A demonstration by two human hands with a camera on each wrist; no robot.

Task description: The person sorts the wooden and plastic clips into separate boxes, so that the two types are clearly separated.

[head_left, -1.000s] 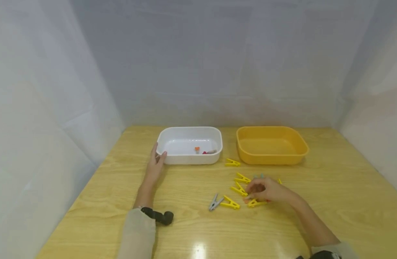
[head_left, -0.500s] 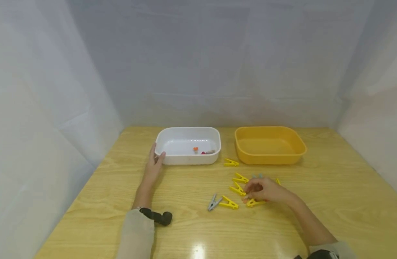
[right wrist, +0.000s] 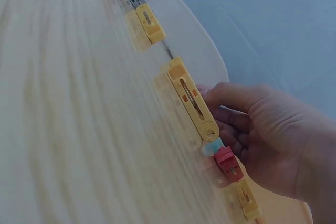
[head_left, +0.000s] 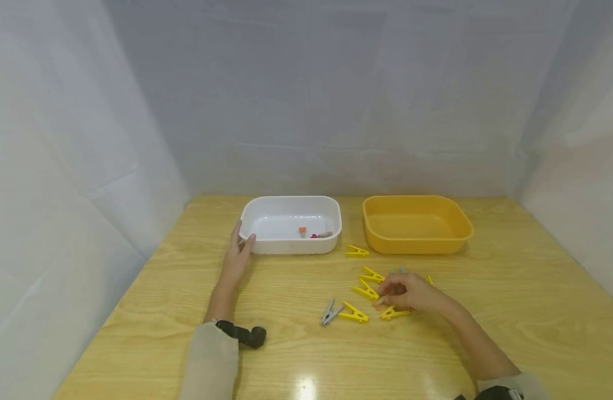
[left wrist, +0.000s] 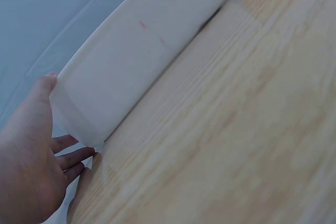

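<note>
Your left hand (head_left: 238, 254) rests at the left end of the white tray (head_left: 290, 245), left of centre in the head view; its fingers (left wrist: 71, 157) lie straight against the tray wall and grip nothing. Your right hand (head_left: 408, 291), right of centre and lower, hovers over the scattered yellow clothespins (head_left: 367, 290) on the wooden surface (head_left: 296, 355). Its fingers (right wrist: 231, 119) are curled beside 1 yellow pin (right wrist: 192, 102) and a red pin (right wrist: 228, 163); I cannot tell if they hold one. The yellow tray (head_left: 416, 240) stands behind, right of the white one.
</note>
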